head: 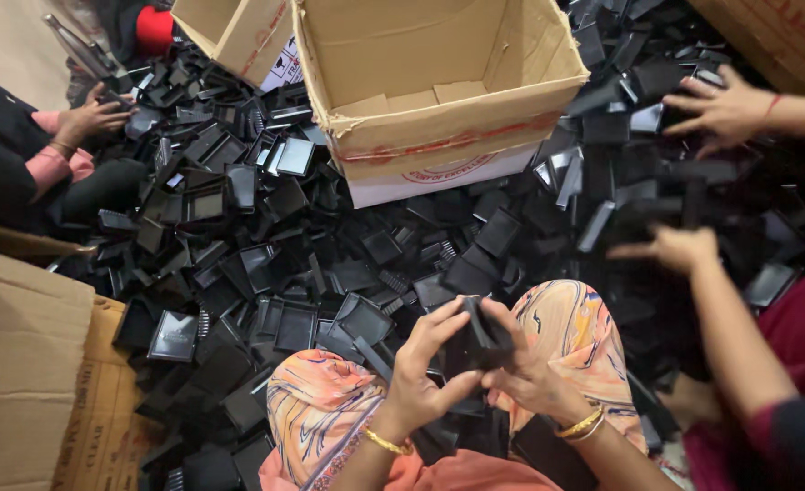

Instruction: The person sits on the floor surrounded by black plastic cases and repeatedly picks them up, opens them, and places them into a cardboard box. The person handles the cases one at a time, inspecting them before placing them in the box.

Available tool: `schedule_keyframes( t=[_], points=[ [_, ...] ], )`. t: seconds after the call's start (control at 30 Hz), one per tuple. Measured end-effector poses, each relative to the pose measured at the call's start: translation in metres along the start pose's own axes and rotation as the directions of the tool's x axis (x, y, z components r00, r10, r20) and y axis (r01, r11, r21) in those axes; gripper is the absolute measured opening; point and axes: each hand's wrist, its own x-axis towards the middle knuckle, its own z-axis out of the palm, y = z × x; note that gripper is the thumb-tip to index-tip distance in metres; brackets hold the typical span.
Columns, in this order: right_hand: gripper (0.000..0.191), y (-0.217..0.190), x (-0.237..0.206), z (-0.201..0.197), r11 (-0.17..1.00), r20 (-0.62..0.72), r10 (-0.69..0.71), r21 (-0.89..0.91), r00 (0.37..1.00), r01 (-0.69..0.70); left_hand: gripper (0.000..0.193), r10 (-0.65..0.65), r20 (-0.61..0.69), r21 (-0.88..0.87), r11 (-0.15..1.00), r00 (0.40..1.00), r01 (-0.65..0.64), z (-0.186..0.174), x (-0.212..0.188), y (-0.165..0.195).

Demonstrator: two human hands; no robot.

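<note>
Both my hands meet low in the middle of the view, above my knees in orange patterned cloth. My left hand (pixel 423 368) and my right hand (pixel 522 368) together grip a small black plastic piece (pixel 480 341), held between the fingers of both. A gold bangle sits on each wrist. A big heap of black plastic trays (pixel 266 245) and flat parts covers the floor in front of me.
An open cardboard box (pixel 439 86) stands at the top middle, another box (pixel 239 32) behind it. Flattened cardboard (pixel 30 364) lies at the left. A person at the left handles parts (pixel 89 118). Another person's hands (pixel 725 109) reach into the heap at the right.
</note>
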Motion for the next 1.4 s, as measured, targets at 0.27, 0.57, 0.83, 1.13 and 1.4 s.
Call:
schedule_keyframes(
  t=[0.27,0.57,0.83,1.13,1.4],
  points=[
    [0.080,-0.020,0.002,0.000,0.966,-0.063,-0.163,0.191,0.985,0.172,0.070,0.131,0.069,0.124,0.982,0.989,-0.139,0.015,0.011,-0.012],
    [0.061,-0.034,0.004,-0.023,0.878,-0.271,-0.412,-0.372,0.870,0.300,0.053,0.289,0.028,0.270,0.919,0.957,-0.286,0.029,0.017,-0.036],
    [0.052,-0.055,-0.026,-0.062,0.833,-0.472,-0.480,-0.508,0.739,0.217,0.041,0.541,0.298,0.308,0.725,0.787,-0.616,0.007,0.118,-0.031],
    [0.037,0.082,-0.182,-0.130,0.090,-0.534,0.062,-0.839,0.843,-0.537,0.041,0.373,0.056,0.492,0.797,0.926,-0.351,-0.018,0.149,-0.085],
    [0.046,0.143,-0.147,-0.204,-0.281,-0.136,0.405,-0.960,0.904,-0.019,0.033,-0.030,0.220,0.327,0.944,0.975,-0.044,0.035,0.031,-0.154]
  ],
)
